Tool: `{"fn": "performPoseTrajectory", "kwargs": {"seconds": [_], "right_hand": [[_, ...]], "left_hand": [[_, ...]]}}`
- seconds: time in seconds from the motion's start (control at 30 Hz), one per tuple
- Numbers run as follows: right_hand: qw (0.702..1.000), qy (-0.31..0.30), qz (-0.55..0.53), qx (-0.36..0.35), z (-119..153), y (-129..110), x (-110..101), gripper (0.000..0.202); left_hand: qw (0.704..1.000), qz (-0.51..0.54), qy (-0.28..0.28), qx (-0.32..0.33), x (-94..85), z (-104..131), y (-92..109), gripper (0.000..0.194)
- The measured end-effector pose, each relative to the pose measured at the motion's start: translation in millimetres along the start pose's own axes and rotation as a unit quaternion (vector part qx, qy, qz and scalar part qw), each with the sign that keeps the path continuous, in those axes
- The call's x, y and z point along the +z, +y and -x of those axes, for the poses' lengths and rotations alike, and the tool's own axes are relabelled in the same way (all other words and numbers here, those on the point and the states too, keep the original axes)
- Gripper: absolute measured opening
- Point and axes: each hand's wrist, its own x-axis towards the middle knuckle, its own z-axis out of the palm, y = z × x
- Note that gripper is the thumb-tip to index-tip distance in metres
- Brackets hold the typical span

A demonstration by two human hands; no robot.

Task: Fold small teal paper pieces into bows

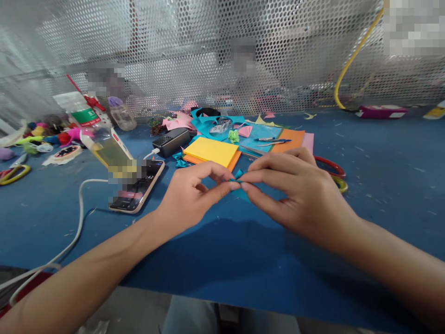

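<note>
Both hands [239,185] pinch teal folded paper [239,175]; yellow paper stack [211,151], phone [137,185] lie beyond.

A blue table [382,176] carried a phone [137,188] on a white cable [78,218], a black box [172,140], stacked yellow and orange paper sheets [212,152], teal paper offcuts [215,125], bangles [335,174], and a glue bottle [104,148].

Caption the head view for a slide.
Left hand and right hand pinch a small teal folded paper above a blue table.
</note>
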Motion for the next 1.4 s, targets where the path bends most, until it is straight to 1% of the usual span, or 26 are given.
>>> {"fn": "performPoseTrajectory", "kwargs": {"seconds": [0.13, 0.2, 0.23, 0.37, 0.43, 0.5, 0.57, 0.63, 0.73, 0.8, 0.9, 1.0, 1.07, 1.23, 1.33, 1.4], "right_hand": [[0.999, -0.003, -0.023, 0.045, -1.6, -0.7, 2.0, 0.008], [0.997, -0.012, -0.042, 0.057, -2.9, -0.9, 2.1, 0.008], [0.997, -0.015, -0.051, 0.063, -3.5, -1.0, 1.8, 0.009], [0.993, -0.023, -0.081, 0.086, -4.6, -1.3, 0.1, 0.011], [0.991, -0.023, -0.09, 0.094, -4.6, -1.0, -0.4, 0.011], [0.991, -0.023, -0.095, 0.097, -4.7, -0.4, -0.4, 0.011], [0.991, -0.024, -0.095, 0.094, -4.8, 0.2, 0.0, 0.011], [0.992, -0.024, -0.091, 0.087, -4.8, 0.6, 0.5, 0.011], [0.994, -0.025, -0.079, 0.078, -4.1, 0.2, 0.8, 0.011], [0.994, -0.028, -0.074, 0.072, -3.2, -0.6, 0.7, 0.011], [0.996, -0.035, -0.066, 0.053, -1.4, -1.8, 1.2, 0.013], [0.998, -0.036, -0.044, 0.026, 0.4, -2.6, 2.8, 0.016], [0.999, -0.031, -0.023, 0.012, 1.1, -3.2, 3.9, 0.016], [0.999, 0.019, 0.042, 0.018, 0.9, -4.4, 5.4, 0.007], [0.997, 0.028, 0.07, 0.004, 0.4, -4.4, 5.4, 0.007], [0.997, 0.023, 0.077, -0.011, 0.3, -4.5, 5.5, 0.011]], "left_hand": [[0.998, 0.036, 0.05, -0.01, 4.5, 1.2, -0.1, 0.015], [0.997, 0.05, 0.063, -0.007, 5.0, 1.5, -0.1, 0.013], [0.997, 0.051, 0.06, -0.005, 4.6, 1.7, 0.1, 0.011], [0.999, 0.044, 0.021, 0.013, -0.1, 1.7, 1.4, 0.005], [0.999, 0.034, 0.01, 0.027, -2.3, 1.5, 1.8, 0.009], [0.999, 0.021, 0.011, 0.027, -3.5, 1.0, 1.9, 0.012], [1.0, 0.018, 0.022, 0.004, -3.8, 0.1, 2.0, 0.01], [0.998, 0.042, 0.029, -0.034, -3.7, -1.4, 2.7, 0.008], [0.992, 0.096, 0.019, -0.078, -3.6, -3.4, 4.2, 0.017], [0.99, 0.113, 0.01, -0.084, -3.4, -4.0, 4.5, 0.023], [0.992, 0.101, -0.001, -0.075, -2.5, -3.7, 3.5, 0.022], [0.994, 0.077, -0.025, -0.068, -1.4, -2.9, 1.8, 0.012], [0.996, 0.062, -0.03, -0.053, -1.1, -2.3, 0.4, 0.007], [0.999, -0.019, 0.01, 0.025, -1.2, -1.3, -2.8, 0.009], [0.996, -0.069, 0.021, 0.061, -0.4, -1.1, -2.9, 0.006], [0.992, -0.095, 0.025, 0.078, 0.4, -1.0, -2.6, 0.003]]}}
